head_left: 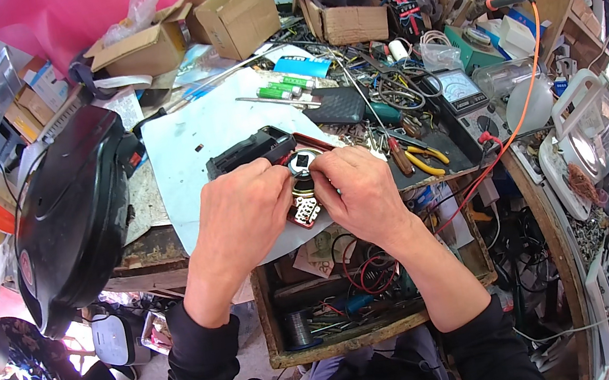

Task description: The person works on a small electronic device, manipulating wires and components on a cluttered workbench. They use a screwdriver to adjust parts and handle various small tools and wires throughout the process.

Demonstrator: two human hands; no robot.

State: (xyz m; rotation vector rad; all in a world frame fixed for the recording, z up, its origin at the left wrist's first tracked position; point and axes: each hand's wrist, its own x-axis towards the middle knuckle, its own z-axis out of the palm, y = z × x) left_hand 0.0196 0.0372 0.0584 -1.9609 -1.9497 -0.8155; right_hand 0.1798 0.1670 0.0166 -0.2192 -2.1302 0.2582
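Between my hands is a small opened electronic device (307, 212) with a red-edged case, a round silver speaker (303, 160) and a pale pad of buttons at its near end. My left hand (242, 210) is closed on its left edge. On the other side, the bent fingers of my right hand (359, 190) are closed at its right edge beside the speaker. Both sets of fingertips are partly hidden. Just beyond my left hand, a black plastic casing (249, 149) lies on a white sheet (181, 150). Several green batteries (286, 87) lie farther back, near a thin metal tool (270, 102).
Below my hands, an open wooden drawer (383, 331) holds a solder spool (300, 329) and wires. Yellow-handled pliers (425, 162), screwdrivers and an analog meter (458, 88) lie at right. An orange cable (527, 100) hangs there. A large black case (72, 221) stands left; cardboard boxes (237, 20) stand behind.
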